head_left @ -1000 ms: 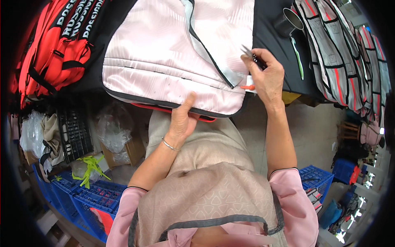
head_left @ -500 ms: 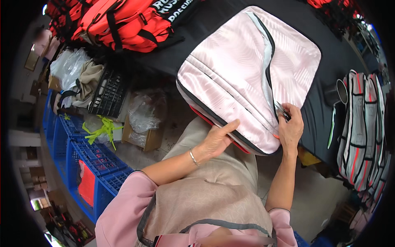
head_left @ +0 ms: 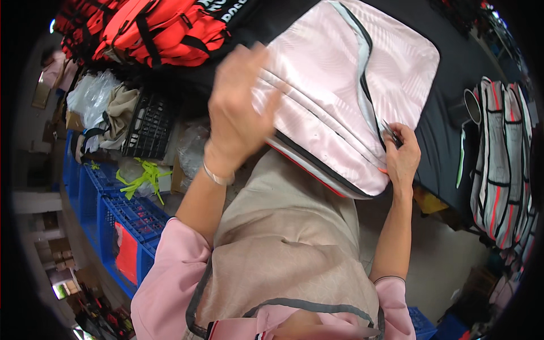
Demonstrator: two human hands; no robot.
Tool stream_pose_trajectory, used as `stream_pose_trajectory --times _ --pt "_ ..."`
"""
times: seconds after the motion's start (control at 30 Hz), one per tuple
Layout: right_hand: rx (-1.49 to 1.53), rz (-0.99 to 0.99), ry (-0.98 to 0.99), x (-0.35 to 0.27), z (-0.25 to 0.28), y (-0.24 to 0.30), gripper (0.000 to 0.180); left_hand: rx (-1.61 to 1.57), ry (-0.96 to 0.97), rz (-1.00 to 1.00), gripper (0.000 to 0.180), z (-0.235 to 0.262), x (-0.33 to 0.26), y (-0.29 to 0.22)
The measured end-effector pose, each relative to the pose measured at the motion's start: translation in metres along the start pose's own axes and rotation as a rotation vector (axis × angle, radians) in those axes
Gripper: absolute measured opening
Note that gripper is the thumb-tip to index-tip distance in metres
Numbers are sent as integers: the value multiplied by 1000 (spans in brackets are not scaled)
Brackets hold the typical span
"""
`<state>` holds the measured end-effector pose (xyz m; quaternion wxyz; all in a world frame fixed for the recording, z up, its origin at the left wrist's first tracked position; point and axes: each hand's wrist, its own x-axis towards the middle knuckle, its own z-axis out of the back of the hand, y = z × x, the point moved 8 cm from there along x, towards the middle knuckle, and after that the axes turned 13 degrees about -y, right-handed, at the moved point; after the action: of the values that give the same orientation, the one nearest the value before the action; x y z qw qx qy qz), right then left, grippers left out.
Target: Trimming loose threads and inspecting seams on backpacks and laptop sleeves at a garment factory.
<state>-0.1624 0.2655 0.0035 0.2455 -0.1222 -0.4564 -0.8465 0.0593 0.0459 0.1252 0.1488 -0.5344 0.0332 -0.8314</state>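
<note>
A pale pink bag panel with black edging (head_left: 328, 73) lies across the front of the dark table and over my lap. A long zipper (head_left: 365, 85) curves down its face, its opening gaping to a light lining. My right hand (head_left: 403, 152) rests at the zipper's lower end, fingers closed on small dark thread snips (head_left: 391, 134) whose points face up and left. A small orange tab (head_left: 382, 170) shows beside that hand. My left hand (head_left: 241, 105), smeared by motion, is raised at the bag's left edge; its fingers cannot be made out.
Red bags with black straps (head_left: 164, 34) are heaped at the far left. Grey bags with red trim (head_left: 498, 164) stand at the right, near a dark metal cup (head_left: 471, 106). Blue crates (head_left: 127, 212) and a black crate (head_left: 152, 124) line the left side.
My left hand has let go of the bag's near edge and swung up and left. The bag has shifted slightly up in view. My right hand keeps the snips by the zipper.
</note>
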Motion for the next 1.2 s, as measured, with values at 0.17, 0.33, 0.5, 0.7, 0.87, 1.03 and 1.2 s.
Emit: stream_pose_trajectory --times 0.17,0.33,0.5,0.7,0.87,1.03,1.2 --pt "177 -281 -3 10 -11 -20 18 298 524 -57 76 -85 -70 5" --pt "219 -352 -3 11 -17 -34 17 -676 800 -84 82 -91 -161 -173" --pt "196 -267 37 11 -16 -31 18 -693 828 -245 74 -95 -156 -179" --pt "137 -250 14 9 -11 -23 18 553 918 -327 39 -62 -69 32" --pt "176 -275 16 12 -15 -27 17 469 216 332 62 3 -27 133" --pt "272 -277 28 12 -21 -37 15 -47 156 542 81 -45 -68 73" --pt "324 -282 37 6 -22 -33 18 -252 161 663 72 -39 -77 86"
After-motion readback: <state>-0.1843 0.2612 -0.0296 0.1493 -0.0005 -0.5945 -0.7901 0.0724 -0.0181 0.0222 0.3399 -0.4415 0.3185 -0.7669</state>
